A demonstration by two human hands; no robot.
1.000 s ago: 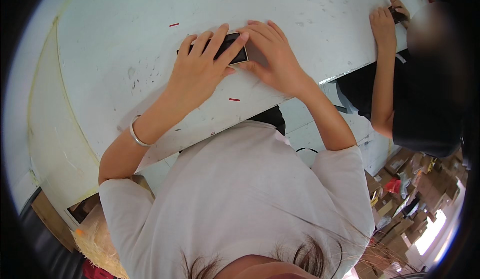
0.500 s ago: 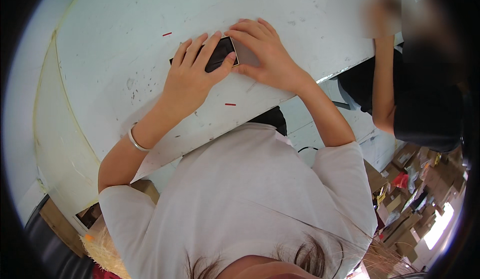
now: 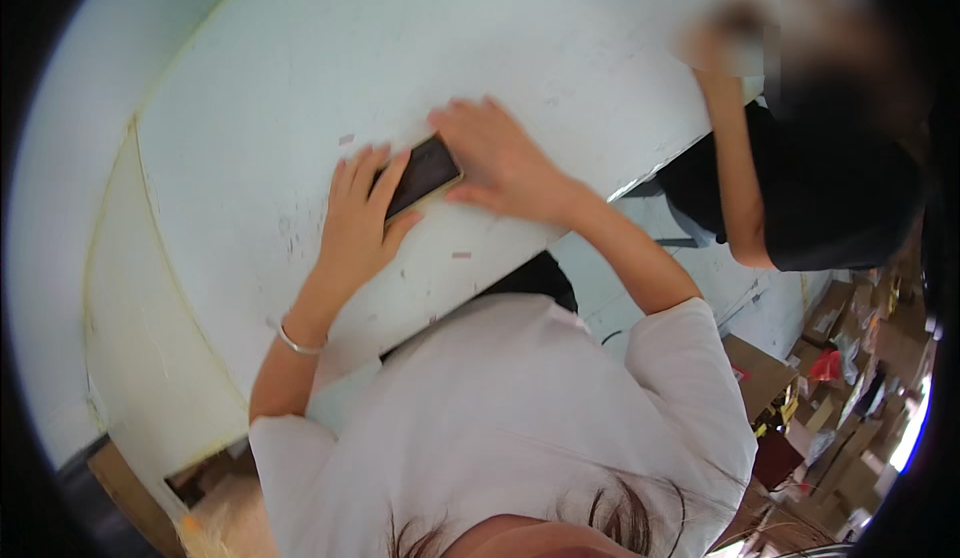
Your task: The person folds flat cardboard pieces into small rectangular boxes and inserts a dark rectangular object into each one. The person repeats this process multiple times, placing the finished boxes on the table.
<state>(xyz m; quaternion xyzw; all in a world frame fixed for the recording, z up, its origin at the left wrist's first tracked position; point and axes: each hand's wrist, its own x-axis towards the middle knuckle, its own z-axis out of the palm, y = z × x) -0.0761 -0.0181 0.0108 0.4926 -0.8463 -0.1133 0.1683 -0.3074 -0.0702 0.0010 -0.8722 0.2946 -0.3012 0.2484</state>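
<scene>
A small flat rectangular box (image 3: 424, 175) with a dark face and a thin pale gold rim lies slantwise on the white table. My left hand (image 3: 358, 220) is over its left end, with the thumb by the near edge and the fingers across the far side. That end is hidden under the fingers. At the right end my right hand (image 3: 510, 168) lies beside the box, fingers stretched out past the far corner and thumb by the near corner. Motion blurs its fingertips. A pale bangle (image 3: 300, 345) circles my left wrist.
Two small reddish marks, one mark (image 3: 346, 140) beyond the box and another mark (image 3: 461, 255) nearer me, are on the white table (image 3: 240, 148). At right sits another person in black (image 3: 830, 193), arm on the table edge. Cardboard boxes (image 3: 755, 373) crowd the lower right floor.
The whole view has shifted, so the table and box appear lower. My left thumb has gone from the dark face to the near edge. My right hand stays at the right end.
</scene>
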